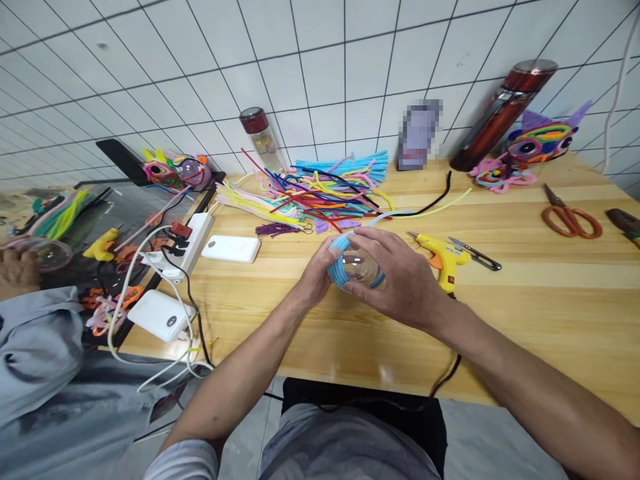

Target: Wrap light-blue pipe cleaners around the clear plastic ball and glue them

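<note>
Between my two hands is a clear round plastic ball (361,265), its left side wound with rows of light blue pipe cleaner (339,270). My left hand (320,268) holds the wound side, thumb on top of the blue rows. My right hand (400,277) curves over the ball's top and right side, with fingers closed round it. A loose light blue end (385,217) sticks out behind the ball. Just right of my right hand lies a yellow hot glue gun (441,260), and beside it a pair of thread snips (475,255).
A heap of coloured pipe cleaners (330,190) lies behind the ball. Orange-handled scissors (570,217), a tall red flask (505,113) and a decorated owl figure (537,147) stand or lie at right. At left are a power strip (187,247), power banks (231,248), cables and another person's hand (19,272).
</note>
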`<state>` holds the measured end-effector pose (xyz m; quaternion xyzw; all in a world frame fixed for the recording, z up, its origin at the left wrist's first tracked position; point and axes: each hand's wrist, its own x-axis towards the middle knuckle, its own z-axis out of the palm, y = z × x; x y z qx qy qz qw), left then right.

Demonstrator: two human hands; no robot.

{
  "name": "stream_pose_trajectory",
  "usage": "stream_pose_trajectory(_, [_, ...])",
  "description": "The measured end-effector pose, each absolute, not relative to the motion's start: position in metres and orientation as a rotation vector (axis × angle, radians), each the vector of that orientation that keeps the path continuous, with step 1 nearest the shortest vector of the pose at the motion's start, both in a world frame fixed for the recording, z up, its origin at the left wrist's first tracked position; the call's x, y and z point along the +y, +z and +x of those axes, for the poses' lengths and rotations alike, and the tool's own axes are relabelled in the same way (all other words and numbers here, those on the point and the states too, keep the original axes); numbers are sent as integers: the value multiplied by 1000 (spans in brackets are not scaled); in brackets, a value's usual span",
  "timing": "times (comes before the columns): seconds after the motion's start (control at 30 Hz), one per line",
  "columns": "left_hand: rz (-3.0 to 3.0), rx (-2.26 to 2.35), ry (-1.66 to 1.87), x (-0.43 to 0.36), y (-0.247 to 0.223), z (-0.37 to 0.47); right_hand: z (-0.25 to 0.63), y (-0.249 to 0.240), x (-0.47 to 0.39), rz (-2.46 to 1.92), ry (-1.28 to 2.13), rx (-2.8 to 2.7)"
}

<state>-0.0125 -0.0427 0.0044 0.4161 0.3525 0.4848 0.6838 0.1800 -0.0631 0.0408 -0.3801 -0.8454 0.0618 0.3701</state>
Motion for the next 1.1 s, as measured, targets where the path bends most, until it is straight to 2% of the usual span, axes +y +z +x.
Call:
stream_pose_trajectory(0.7, [948, 821, 1104, -43, 6, -12, 186, 21, -58, -887, 205, -2098])
stream_pose_trajectory(1.1, [984, 735, 1145, -33, -5, -8, 187, 7, -54, -916, 43, -2057])
